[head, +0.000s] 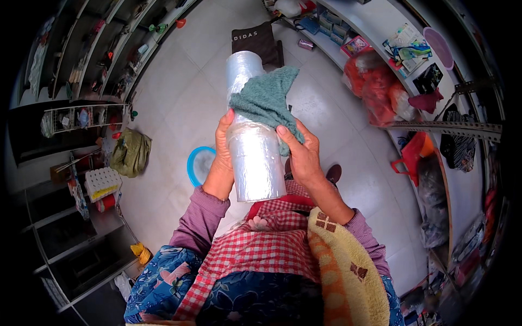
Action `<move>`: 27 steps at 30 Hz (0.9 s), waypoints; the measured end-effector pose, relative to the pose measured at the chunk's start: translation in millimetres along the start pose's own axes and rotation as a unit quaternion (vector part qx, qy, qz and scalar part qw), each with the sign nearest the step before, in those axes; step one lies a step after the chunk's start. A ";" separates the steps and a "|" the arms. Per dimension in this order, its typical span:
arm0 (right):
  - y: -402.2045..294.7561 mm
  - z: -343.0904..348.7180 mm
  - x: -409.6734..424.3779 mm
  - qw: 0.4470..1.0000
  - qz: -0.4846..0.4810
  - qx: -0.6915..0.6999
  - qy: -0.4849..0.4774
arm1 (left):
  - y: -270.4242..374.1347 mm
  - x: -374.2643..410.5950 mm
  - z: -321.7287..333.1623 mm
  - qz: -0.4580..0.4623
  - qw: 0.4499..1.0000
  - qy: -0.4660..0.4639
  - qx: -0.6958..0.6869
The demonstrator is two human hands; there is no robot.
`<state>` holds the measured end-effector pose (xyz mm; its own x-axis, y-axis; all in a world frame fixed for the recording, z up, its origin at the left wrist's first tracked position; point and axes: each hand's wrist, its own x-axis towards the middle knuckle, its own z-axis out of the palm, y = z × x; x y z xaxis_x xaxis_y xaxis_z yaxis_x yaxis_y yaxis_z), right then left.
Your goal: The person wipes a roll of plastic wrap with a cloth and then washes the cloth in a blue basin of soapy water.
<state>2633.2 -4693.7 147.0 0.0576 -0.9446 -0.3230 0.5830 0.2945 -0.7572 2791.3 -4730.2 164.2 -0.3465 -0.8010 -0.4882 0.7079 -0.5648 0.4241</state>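
Shiny rolls of clear plastic film (259,167), wrapped together end to end, are held up in front of my red-checked apron (261,244). My left hand (223,153) grips their left side, thumb pointing away from me. My right hand (302,153) is on the right side, its fingers pinching a green terry cloth (267,98) against the rolls. The cloth drapes across the upper middle of the rolls and hides part of them. A yellow and orange towel (350,265) hangs over the right side of my front.
Shelves with small goods (134,53) line the left; a white counter (391,28) curves along the right above red plastic bags (375,89). On the tiled floor lie a blue-rimmed round basin (191,165), a dark fabric piece (255,38) and an olive bag (131,153).
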 end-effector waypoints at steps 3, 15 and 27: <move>-9.8 -19.7 -4.5 0.994 0.056 0.094 0.023 | 11.3 10.8 -2.9 0.029 1.000 -0.007 -0.002; -29.3 -9.8 22.9 0.981 0.008 -0.193 0.007 | -35.2 5.2 18.2 0.034 0.994 -0.001 0.102; -66.1 -10.5 -27.3 0.889 -0.255 -0.381 0.020 | 7.8 23.8 1.3 0.263 0.945 0.092 0.173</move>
<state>2584.6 -4685.9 199.8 -0.0944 -0.9820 0.1633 -0.1935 -0.1428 -0.9707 2787.8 -4753.9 156.9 0.1329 -0.9585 -0.2523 0.4978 -0.1556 0.8532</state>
